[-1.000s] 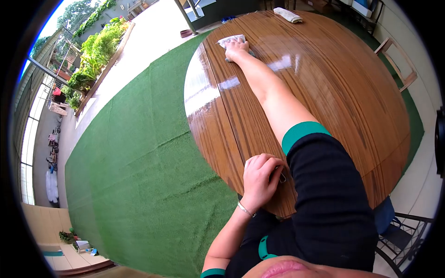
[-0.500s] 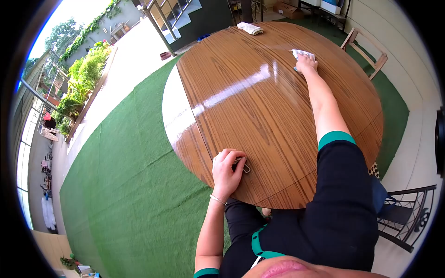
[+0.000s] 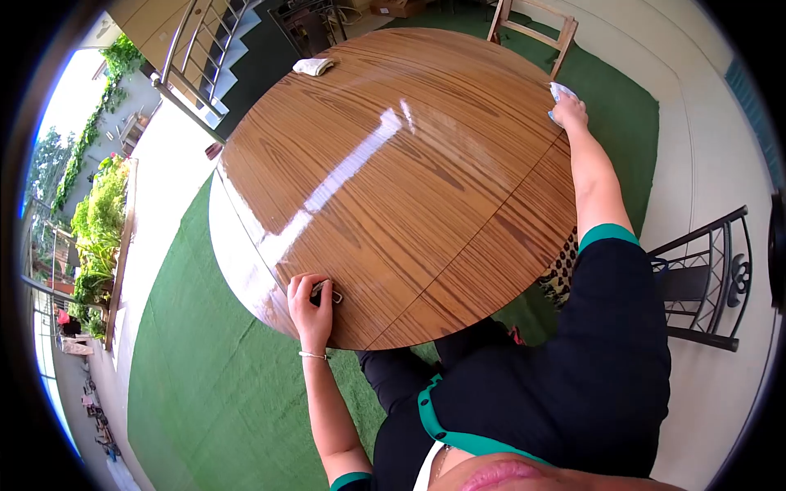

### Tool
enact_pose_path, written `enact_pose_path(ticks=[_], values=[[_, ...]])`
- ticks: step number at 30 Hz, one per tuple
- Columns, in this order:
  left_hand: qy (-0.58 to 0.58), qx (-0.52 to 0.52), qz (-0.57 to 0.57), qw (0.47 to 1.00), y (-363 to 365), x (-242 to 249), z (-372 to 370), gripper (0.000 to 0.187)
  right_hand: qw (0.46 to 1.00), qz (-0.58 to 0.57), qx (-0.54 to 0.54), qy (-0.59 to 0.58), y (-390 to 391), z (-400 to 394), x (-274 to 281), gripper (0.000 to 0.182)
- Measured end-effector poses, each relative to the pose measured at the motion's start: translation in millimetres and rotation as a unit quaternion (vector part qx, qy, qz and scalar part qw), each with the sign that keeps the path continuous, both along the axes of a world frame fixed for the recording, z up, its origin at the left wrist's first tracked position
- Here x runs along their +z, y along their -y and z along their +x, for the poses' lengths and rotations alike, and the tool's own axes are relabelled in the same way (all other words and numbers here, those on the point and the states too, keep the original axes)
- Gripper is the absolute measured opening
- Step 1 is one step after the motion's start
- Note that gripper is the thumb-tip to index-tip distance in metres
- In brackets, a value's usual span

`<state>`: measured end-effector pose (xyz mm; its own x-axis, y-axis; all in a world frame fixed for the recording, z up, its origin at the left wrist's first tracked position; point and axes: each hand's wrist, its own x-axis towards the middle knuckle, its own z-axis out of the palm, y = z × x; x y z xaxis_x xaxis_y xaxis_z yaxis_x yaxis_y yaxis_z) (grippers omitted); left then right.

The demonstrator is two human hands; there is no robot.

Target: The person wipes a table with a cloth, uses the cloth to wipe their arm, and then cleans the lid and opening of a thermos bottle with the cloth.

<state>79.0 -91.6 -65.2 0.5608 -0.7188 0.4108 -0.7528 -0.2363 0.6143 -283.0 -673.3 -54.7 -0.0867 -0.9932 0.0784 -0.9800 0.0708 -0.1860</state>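
Note:
A round wood-grain table (image 3: 393, 221) with a glossy top stands before me. At its far right edge my right hand (image 3: 571, 113) is closed on a white cloth (image 3: 562, 91), which sticks out past the fingers. My left hand (image 3: 308, 307) rests near the front-left edge, fingers curled round a small dark thing with a metal loop (image 3: 336, 296); I cannot tell what it is. A folded white towel (image 3: 313, 66) lies at the table's far left.
A wooden folding chair (image 3: 536, 31) stands behind the table, and a black metal chair (image 3: 696, 282) at my right. Green carpet (image 3: 196, 360) covers the floor. Stairs with a metal railing (image 3: 192, 57) rise at the far left, near a planted bed (image 3: 102, 221).
My right hand has carried the cloth across the table to its right edge. My view has shifted to the right; the left hand stays by the front-left edge with the small dark thing.

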Motion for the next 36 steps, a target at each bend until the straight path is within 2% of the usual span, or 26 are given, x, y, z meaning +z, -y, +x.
enact_pose_path(ticks=[5, 8, 13, 20, 29, 33, 36], values=[[0.02, 0.002, 0.004, 1.0, 2, 2, -5, 0.021, 0.999, -0.039, 0.014, 0.006, -18, -5, -10, 0.055], [0.035, 0.01, 0.003, 0.999, 5, 2, -9, 0.022, 0.996, -0.064, 0.055, -0.034, -32, -11, -13, 0.052], [0.079, 0.026, 0.022, 0.996, 1, 3, -13, 0.024, 0.978, -0.136, 0.157, -0.001, -72, -18, -40, 0.043], [0.093, 0.006, 0.017, 0.996, 0, 1, -11, 0.027, 0.965, -0.178, 0.195, 0.006, -183, -2, -39, 0.04], [0.072, -0.008, 0.03, 0.997, -2, 0, -10, 0.026, 0.918, -0.234, 0.317, 0.045, -343, 32, -22, 0.037], [0.065, -0.008, 0.017, 0.998, -3, -1, -10, 0.024, 0.894, -0.163, 0.411, 0.068, -422, 49, -3, 0.045], [0.069, -0.027, -0.042, 0.996, -5, 0, -11, 0.027, 0.868, -0.136, 0.473, 0.073, -458, 68, 4, 0.046]])
